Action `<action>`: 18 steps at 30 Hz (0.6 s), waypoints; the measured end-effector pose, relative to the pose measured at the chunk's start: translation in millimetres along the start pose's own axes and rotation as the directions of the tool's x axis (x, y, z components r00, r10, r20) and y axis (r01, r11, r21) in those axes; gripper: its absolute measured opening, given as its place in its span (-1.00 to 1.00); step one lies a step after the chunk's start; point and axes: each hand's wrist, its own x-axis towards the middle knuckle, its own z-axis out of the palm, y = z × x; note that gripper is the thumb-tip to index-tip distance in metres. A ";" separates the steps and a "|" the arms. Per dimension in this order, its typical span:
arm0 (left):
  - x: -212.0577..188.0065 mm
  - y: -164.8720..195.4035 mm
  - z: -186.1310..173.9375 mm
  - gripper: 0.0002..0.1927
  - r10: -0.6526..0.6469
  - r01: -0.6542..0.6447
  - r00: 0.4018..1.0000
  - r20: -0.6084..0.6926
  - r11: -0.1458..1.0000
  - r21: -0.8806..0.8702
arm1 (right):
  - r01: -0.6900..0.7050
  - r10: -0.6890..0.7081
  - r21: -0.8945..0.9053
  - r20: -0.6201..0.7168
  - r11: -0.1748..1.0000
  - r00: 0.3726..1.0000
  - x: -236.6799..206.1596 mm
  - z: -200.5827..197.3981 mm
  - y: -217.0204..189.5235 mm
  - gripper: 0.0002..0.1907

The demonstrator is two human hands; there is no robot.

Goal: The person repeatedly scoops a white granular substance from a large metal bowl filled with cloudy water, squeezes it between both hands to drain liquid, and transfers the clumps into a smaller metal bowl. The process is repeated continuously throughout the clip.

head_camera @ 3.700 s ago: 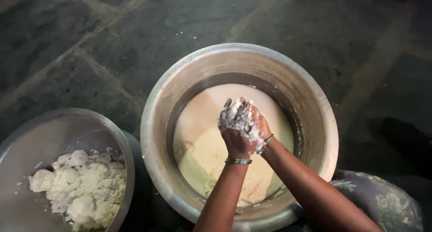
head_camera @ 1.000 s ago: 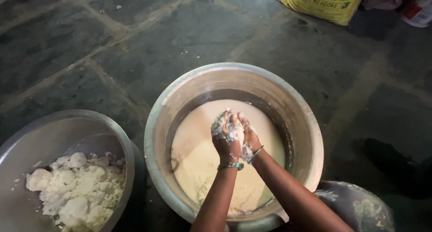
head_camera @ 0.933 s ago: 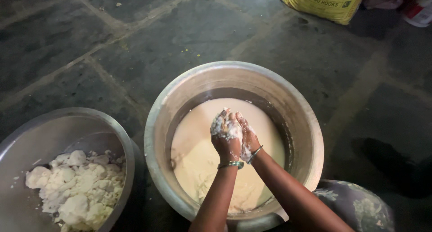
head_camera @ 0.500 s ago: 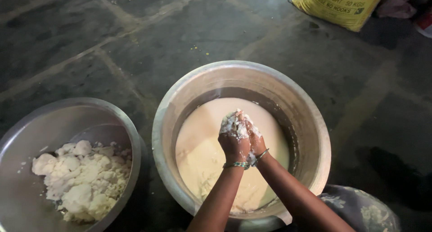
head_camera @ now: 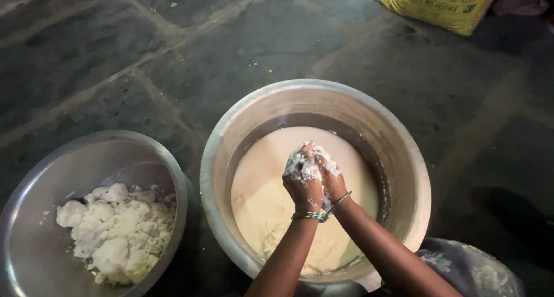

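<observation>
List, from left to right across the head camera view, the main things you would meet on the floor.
Metal bowl with white lumps → big metal pot of pale liquid, both hands pressed together over it → yellow sack at the far right.

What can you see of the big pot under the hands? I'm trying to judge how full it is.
The big pot is round, deep and of dull grey metal with a thick rolled rim. It stands upright on the dark stone floor, close beside a shallower metal bowl holding white lumps. A pale cream liquid fills it partway, leaving a broad band of inner wall bare. The left hand and right hand, coated white and pressed together, hover above the liquid; neither visibly touches the pot.
</observation>
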 end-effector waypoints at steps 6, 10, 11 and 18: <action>-4.4 -11.4 3.4 -0.66 0.026 -0.026 1.000 -0.011 1.000 0.014 | 0.245 -0.203 -0.551 0.137 0.798 0.969 -2.5 -8.8 0.1 -0.70; -7.0 -22.5 3.1 -0.65 -0.033 0.033 0.999 -0.030 0.999 -0.003 | 0.168 -0.151 -0.363 0.077 0.917 0.986 1.5 -6.9 8.4 -0.67; -6.2 -27.4 3.5 -0.65 -0.029 0.028 1.000 0.004 0.998 0.052 | 0.065 -0.063 -0.153 0.020 0.986 0.998 2.8 -5.7 10.7 -0.66; 8.2 -84.4 11.7 -0.57 0.085 -0.090 0.988 0.129 0.995 0.040 | -0.205 0.206 0.027 -0.055 0.978 0.977 4.3 -17.1 5.4 -0.54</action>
